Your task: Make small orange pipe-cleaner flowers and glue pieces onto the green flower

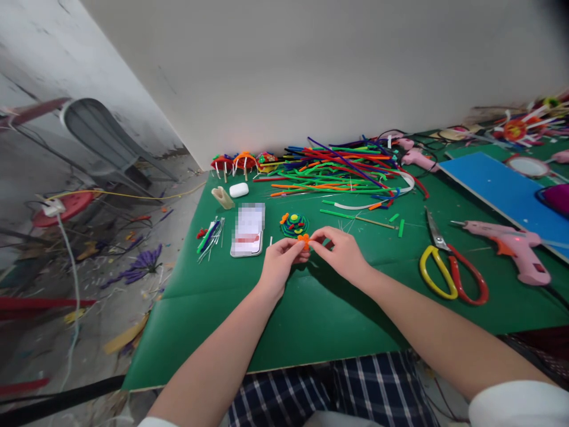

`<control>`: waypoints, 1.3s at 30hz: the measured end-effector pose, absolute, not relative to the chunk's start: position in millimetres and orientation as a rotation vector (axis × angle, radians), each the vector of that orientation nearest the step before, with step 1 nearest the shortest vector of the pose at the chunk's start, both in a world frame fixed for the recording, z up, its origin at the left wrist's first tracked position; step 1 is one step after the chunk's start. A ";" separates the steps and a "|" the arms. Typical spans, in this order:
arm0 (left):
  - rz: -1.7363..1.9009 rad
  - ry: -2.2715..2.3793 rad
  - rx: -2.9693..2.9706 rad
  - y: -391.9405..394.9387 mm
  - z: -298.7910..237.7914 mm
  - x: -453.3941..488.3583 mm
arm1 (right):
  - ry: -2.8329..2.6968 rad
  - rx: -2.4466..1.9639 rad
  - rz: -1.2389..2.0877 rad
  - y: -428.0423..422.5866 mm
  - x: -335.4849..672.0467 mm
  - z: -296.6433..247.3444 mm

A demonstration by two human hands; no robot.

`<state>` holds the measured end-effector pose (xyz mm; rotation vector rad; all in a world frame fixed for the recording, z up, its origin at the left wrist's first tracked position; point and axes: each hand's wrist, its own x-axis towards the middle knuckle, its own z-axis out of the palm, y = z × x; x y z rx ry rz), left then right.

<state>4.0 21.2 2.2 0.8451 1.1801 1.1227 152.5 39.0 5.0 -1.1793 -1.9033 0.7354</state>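
Note:
Between my fingertips, low over the green table, is a small orange pipe-cleaner flower [304,239]. My left hand [281,261] pinches it from the left. My right hand [340,254] has thumb and forefinger closed on its right side. Just beyond the fingers lies a round green and teal pipe-cleaner piece [295,225] with a yellow centre, red bits and an orange flower on its edge. Left of my left hand a phone [248,230] lies face up, its screen blurred out.
Loose pipe cleaners [338,163] are heaped along the wall. To the right lie scissors [444,267] with yellow and red handles, a pink glue gun [511,243] and a blue board [498,190]. At the left are a white case [239,190] and short offcuts [211,238].

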 end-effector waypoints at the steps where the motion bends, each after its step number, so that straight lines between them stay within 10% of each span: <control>1: 1.123 1.179 0.843 21.1 1.9 3.9 | -1.905 -1.179 0.747 38.9 152.4 5.2; 39: 1.104 1.264 1.245 22.6 0.5 1.7 | -1.766 -1.189 1.125 44.6 154.0 3.9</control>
